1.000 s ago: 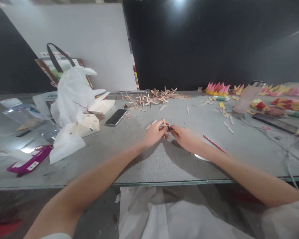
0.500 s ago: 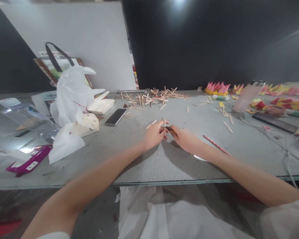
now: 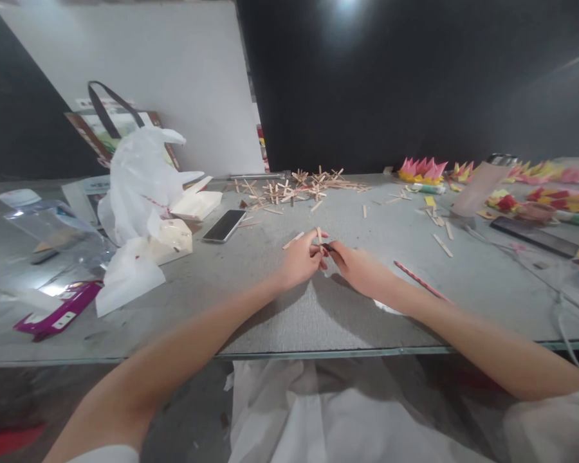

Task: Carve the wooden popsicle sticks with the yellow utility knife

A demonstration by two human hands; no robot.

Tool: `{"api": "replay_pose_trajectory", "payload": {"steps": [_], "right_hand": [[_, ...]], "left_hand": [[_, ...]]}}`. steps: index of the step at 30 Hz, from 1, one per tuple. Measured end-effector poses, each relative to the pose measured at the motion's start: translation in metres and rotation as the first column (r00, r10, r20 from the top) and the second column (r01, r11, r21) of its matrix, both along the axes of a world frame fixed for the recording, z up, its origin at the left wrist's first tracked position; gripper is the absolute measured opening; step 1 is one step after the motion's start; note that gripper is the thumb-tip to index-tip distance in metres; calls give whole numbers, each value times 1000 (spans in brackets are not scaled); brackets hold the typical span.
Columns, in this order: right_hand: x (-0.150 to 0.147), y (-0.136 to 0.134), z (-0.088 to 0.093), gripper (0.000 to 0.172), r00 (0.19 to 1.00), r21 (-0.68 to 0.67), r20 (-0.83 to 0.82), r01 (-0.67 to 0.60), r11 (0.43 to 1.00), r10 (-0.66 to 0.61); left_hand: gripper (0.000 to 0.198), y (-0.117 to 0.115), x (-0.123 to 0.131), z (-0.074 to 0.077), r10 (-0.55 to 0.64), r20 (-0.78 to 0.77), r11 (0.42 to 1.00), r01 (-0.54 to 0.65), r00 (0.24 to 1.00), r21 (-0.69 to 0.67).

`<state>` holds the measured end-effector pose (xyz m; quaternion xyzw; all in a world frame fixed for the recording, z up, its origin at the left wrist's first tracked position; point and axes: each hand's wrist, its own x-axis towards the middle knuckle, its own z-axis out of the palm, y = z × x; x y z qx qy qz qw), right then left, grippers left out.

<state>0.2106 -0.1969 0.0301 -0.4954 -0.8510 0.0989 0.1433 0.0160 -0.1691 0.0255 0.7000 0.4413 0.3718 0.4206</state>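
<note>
My left hand (image 3: 298, 261) is closed on a small wooden craft stick (image 3: 319, 235), which points upward between thumb and fingers. From the other side, my right hand (image 3: 359, 267) grips a slim dark tool (image 3: 327, 247). Its tip meets the stick or lies right beside it; my fingers hide most of the tool, so I cannot tell its exact kind. A loose craft stick (image 3: 293, 240) lies just behind my left hand. Under my right forearm a white piece (image 3: 388, 308) shows in part, and a red patterned stick (image 3: 422, 281) lies to the right of it.
A pile of craft sticks (image 3: 313, 186) spreads at the back. To the left are a phone (image 3: 224, 226), a white plastic bag (image 3: 137, 180), a clear bottle (image 3: 60, 228) and a purple case (image 3: 65, 312). Folded paper flowers (image 3: 422, 170), a pink bottle (image 3: 480, 186) and a cable (image 3: 516, 252) are at right.
The craft stick in my left hand has tilted slightly and stands a little higher. My right hand and the dark tool have shifted only slightly.
</note>
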Motion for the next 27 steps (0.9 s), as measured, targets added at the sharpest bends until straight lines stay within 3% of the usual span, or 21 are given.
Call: {"api": "replay_pose_trajectory", "payload": {"steps": [2, 6, 8, 14, 18, 22, 27], "right_hand": [[0, 0, -1, 28, 1000, 3, -2, -11, 1000, 11], [0, 1, -3, 28, 999, -8, -46, -17, 1000, 17], [-1, 4, -4, 27, 996, -23, -85, -13, 1000, 11], [-1, 11, 9, 24, 948, -191, -313, -12, 982, -49], [3, 8, 22, 24, 884, -420, -438, -39, 907, -165], [8, 9, 23, 22, 814, -524, -539, -125, 842, -214], [10, 8, 29, 19, 762, -634, -580, -199, 747, -288]], "left_hand": [[46, 1, -1, -1, 3, -40, 998, -1, 999, 59], [45, 1, -1, -2, -5, 13, 997, 6, 1000, -71], [43, 0, -1, -1, -7, 30, 998, 9, 1000, -69], [41, 1, -1, 1, -24, 109, 997, 33, 994, -76], [29, 7, -2, -2, -19, 151, 998, 29, 988, -62], [22, 9, -3, -3, 12, 133, 999, -7, 991, -41], [41, 8, -2, -4, -56, 229, 996, 70, 972, -51]]}}
